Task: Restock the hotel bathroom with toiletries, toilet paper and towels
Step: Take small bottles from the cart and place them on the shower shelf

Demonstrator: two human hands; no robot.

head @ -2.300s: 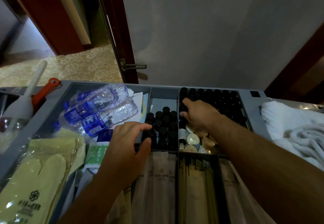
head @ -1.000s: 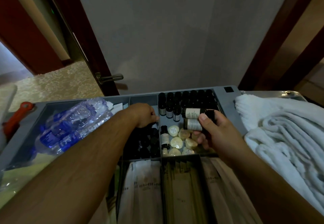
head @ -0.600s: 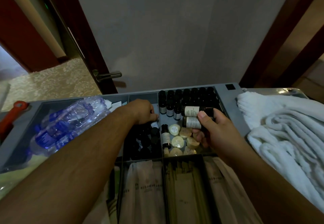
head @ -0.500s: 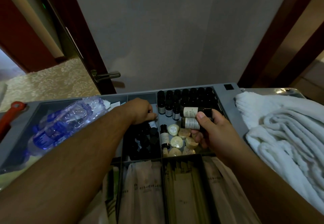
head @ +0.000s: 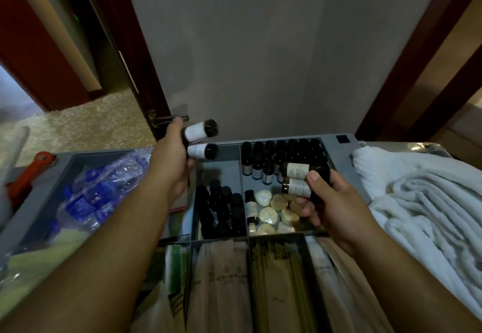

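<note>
Blue-capped water bottles (head: 86, 197) lie in the left bin of the cart tray (head: 341, 155). Left-hand grip (head: 169, 165) is clamped on the left pair of mini bottles (head: 200, 138), raised over the tray's back rim, long axes sideways, caps pointing right. Right-hand grip (head: 331, 202) is clamped on the right pair of mini bottles (head: 296, 179), held crosswise. Soap rounds (head: 271, 210) sit just left of and under its fingers, so the right hand is nearer, likely the next pick. Towels (head: 417, 202) far right

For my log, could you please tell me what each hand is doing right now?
Left hand: holds two labelled bottles.
Right hand: holds two more bottles.
</note>
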